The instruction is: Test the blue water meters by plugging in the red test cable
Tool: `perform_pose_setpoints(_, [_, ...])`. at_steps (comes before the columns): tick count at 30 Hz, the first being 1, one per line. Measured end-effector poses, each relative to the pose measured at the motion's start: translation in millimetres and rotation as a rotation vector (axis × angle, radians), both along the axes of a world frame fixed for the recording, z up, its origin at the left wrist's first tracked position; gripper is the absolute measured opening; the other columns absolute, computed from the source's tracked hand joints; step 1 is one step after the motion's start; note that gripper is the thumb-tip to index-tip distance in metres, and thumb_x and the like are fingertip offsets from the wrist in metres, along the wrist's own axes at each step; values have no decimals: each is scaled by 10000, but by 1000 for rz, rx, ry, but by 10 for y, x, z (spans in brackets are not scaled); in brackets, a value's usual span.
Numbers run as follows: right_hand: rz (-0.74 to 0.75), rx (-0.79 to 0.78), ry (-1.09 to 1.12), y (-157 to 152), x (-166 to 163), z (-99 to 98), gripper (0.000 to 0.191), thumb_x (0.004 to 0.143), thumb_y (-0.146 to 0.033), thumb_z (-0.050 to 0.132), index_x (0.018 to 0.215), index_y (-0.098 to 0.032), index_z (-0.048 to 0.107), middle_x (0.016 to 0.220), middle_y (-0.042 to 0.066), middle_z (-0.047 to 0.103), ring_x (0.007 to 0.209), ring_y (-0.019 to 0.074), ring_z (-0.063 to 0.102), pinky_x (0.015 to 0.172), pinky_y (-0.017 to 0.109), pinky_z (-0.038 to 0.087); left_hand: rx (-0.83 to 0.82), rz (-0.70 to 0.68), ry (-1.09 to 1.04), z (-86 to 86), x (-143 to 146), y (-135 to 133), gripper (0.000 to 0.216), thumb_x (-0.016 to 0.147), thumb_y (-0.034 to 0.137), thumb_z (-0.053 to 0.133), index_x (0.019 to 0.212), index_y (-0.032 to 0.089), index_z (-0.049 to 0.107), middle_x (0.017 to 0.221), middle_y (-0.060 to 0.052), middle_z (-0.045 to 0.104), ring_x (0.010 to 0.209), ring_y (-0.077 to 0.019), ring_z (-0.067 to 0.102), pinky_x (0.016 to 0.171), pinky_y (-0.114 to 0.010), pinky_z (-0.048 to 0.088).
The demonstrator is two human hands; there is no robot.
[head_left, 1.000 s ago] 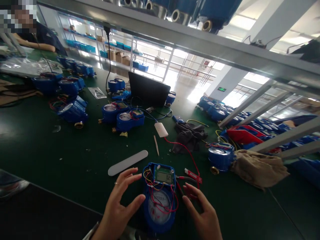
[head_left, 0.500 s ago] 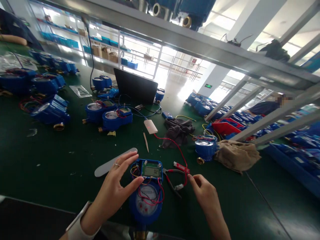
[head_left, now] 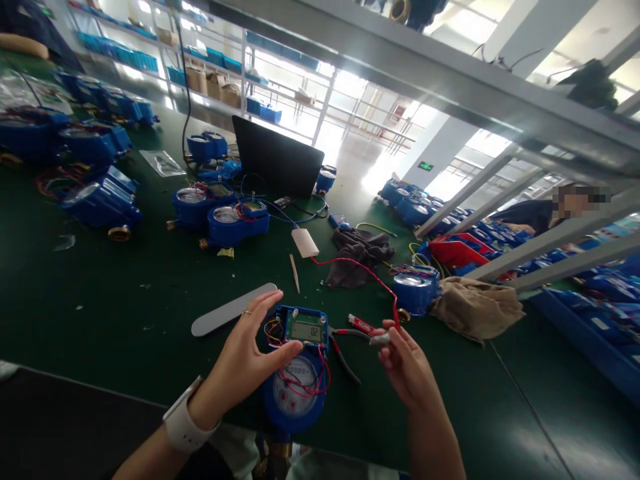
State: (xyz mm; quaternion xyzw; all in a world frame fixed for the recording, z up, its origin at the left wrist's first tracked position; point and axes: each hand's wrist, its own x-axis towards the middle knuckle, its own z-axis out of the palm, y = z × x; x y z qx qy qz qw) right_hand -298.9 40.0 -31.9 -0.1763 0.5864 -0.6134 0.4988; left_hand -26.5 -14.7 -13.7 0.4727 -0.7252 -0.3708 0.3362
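Observation:
A blue water meter (head_left: 298, 393) with an open top, a small LCD screen (head_left: 305, 330) and loose red and yellow wires lies at the near edge of the green table (head_left: 125, 293). My left hand (head_left: 245, 360) rests against the meter's left side, thumb on its face, fingers spread. My right hand (head_left: 405, 363) is lifted just right of the meter, pinching a small connector (head_left: 380, 339) at the end of a red wire (head_left: 360, 270). That wire runs back to a white box (head_left: 305, 242).
Pliers with red handles (head_left: 345, 340) lie right of the meter. A grey flat strip (head_left: 233, 309), a wooden stick (head_left: 295, 273), a dark cloth (head_left: 357, 257), a laptop (head_left: 275, 163), a tan cloth (head_left: 477, 307) and several blue meters (head_left: 235, 223) are on the table. A person sits at far right.
My right hand went from open beside the meter to the red wire's end and picked up its connector. The camera view shifted left and closer. My left hand stayed on the meter.

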Motion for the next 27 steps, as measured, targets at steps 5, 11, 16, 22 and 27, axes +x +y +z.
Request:
perform_pose_setpoints(5, [196, -164, 120, -8, 211, 263, 331, 689, -370, 798, 955, -210, 681, 921, 59, 726, 638, 135, 675, 492, 187, 564, 80, -90, 61, 13, -71, -39, 516, 763, 354, 673, 1234, 228, 507, 1298, -104, 554, 1232, -280, 511, 1052, -505, 413])
perform_pose_setpoints(11, [447, -240, 710, 29, 405, 396, 168, 872, -306, 616, 1008, -219, 664, 1000, 61, 715, 846, 190, 692, 645, 250, 608, 78, -102, 174, -28, -124, -31, 439, 754, 292, 696, 1164, 226, 556, 1232, -88, 581, 1211, -242, 521, 1034, -427, 438])
perform_pose_setpoints(16, [546, -233, 873, 12, 439, 451, 146, 884, -290, 589, 992, -225, 664, 968, 29, 718, 786, 169, 700, 667, 235, 603, 93, -96, 180, -89, -123, -18, 465, 751, 358, 706, 1176, 231, 565, 1258, -99, 559, 1215, -256, 514, 1030, -443, 435])
perform_pose_setpoints(22, [574, -175, 863, 22, 430, 446, 171, 872, -300, 598, 990, -196, 665, 923, 44, 720, 727, 183, 703, 619, 245, 611, 99, -82, 205, -82, -131, -15, 469, 747, 361, 711, 1178, 242, 572, 1251, -103, 563, 1195, -264, 527, 1007, -459, 449])
perform_pose_setpoints(27, [582, -150, 894, 29, 429, 465, 178, 866, -307, 603, 990, -199, 672, 906, 44, 724, 728, 186, 703, 622, 252, 612, 101, -87, 212, -73, -127, -5, 476, 741, 370, 716, 1176, 241, 574, 1249, -104, 567, 1192, -271, 529, 1004, -469, 451])
